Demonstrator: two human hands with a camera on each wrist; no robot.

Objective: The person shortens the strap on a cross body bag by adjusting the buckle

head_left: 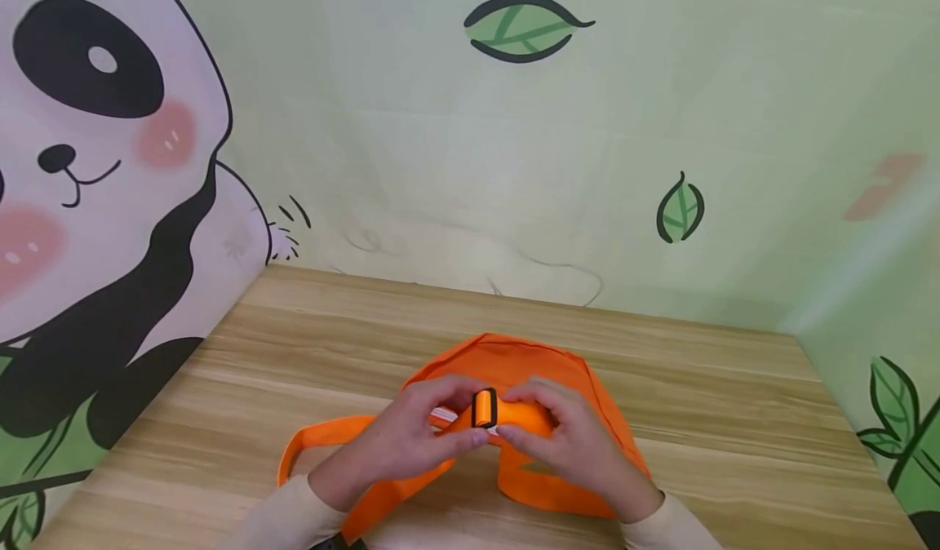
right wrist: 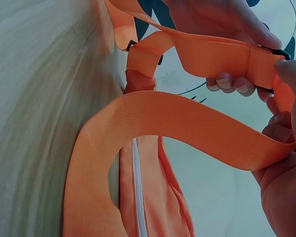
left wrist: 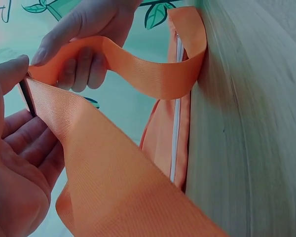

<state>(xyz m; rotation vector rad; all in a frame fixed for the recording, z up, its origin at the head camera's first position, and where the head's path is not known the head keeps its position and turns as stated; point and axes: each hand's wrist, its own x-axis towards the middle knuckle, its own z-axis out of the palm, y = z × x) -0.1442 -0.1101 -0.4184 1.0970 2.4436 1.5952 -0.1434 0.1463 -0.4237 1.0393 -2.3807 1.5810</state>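
An orange strap (head_left: pixel 345 430) runs through a black slide buckle (head_left: pixel 493 408), held up over an orange bag (head_left: pixel 507 356) that lies on the table. My left hand (head_left: pixel 411 429) pinches the strap at the buckle's left side between thumb and fingers. From the other side my right hand (head_left: pixel 573 432) grips the strap, its thumb close to the buckle. In the left wrist view a wide stretch of strap (left wrist: pixel 108 163) hangs down from the buckle (left wrist: pixel 27 96). A white zipper (right wrist: pixel 137 187) along the bag shows in the right wrist view.
The wood-grain table (head_left: pixel 734 419) extends around the bag to a printed wall (head_left: pixel 411 126) with leaves and a panda. A loose loop of strap lies left of the bag. Something black (head_left: pixel 338 543) shows at the bottom edge, near the left sleeve (head_left: pixel 294 517).
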